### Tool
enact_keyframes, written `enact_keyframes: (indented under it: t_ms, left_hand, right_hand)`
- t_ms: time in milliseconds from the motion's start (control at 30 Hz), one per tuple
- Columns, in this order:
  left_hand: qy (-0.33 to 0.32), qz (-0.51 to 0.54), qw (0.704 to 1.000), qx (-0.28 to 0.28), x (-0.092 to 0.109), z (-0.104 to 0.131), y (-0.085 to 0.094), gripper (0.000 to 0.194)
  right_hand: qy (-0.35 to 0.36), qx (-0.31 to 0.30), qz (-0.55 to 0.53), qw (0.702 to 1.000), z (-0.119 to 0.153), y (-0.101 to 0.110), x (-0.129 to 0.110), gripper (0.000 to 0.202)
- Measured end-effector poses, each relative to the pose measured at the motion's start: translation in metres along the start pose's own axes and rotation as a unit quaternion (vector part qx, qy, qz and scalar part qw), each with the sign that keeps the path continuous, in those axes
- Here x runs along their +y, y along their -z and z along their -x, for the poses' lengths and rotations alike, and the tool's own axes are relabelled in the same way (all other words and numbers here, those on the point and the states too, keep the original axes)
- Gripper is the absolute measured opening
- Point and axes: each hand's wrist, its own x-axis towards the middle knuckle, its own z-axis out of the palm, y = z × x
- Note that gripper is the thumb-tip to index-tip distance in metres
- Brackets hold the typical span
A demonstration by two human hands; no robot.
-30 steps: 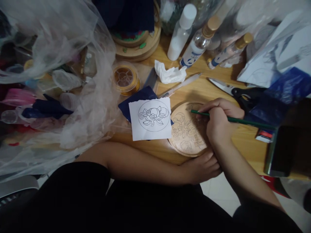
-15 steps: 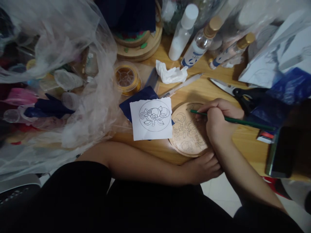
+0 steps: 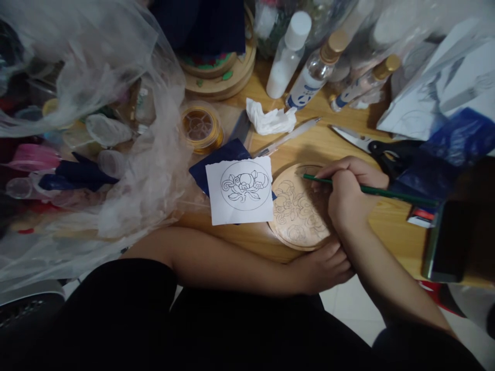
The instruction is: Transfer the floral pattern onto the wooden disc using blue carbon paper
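Your right hand is gripping a green pencil, its fingers pinching close to the tip, and the tip is meeting or almost meeting the far part of a round wooden board. Your left hand is curling at the board's near edge, just under your right wrist; you are hiding its thumb side, so I cannot tell how firmly it is holding. The board is lying on the table between your hands, carrying fine floral outlines.

You seem to be adding pencil lines near the far rim. The next stroke is calling for a light, controlled tip and a board that isn't turning under your left fingers.

Left of your right hand, a paper with a printed-looking floral design is lying over dark blue fabric, beside the board. Beyond your hands, a pen and open scissors are lying on the table.
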Motion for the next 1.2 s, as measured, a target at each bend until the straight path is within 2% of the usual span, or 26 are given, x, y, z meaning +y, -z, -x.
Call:
enact_keyframes:
  t_ms: [233, 533, 700, 900, 1033, 1200]
  left_hand:
    - [0.014, 0.011, 0.999, 0.03, 0.001, 0.0, -0.001, 0.045]
    - [0.011, 0.006, 1.0, 0.021, 0.0, 0.0, 0.0, 0.047]
    - [0.008, 0.007, 1.0, 0.01, -0.002, 0.0, 0.003, 0.047]
    - [0.009, -0.002, 1.0, 0.017, 0.001, 0.0, -0.001, 0.046]
    - [0.006, 0.001, 1.0, 0.014, 0.004, 0.0, -0.005, 0.044]
    - [0.033, 0.005, 0.998, 0.058, 0.007, 0.0, -0.01, 0.043]
  right_hand:
    - [0.0, -0.019, 0.031, 0.999, 0.0, 0.002, -0.004, 0.023]
    - [0.009, -0.042, 0.057, 0.997, 0.0, 0.003, -0.008, 0.023]
    - [0.018, -0.017, 0.033, 0.999, 0.001, 0.002, -0.005, 0.024]
    - [0.015, -0.038, 0.04, 0.998, 0.001, 0.003, -0.005, 0.024]
    - [0.024, -0.028, 0.044, 0.998, 0.0, 0.004, -0.002, 0.026]
    - [0.031, -0.037, 0.047, 0.998, 0.0, 0.004, 0.001, 0.029]
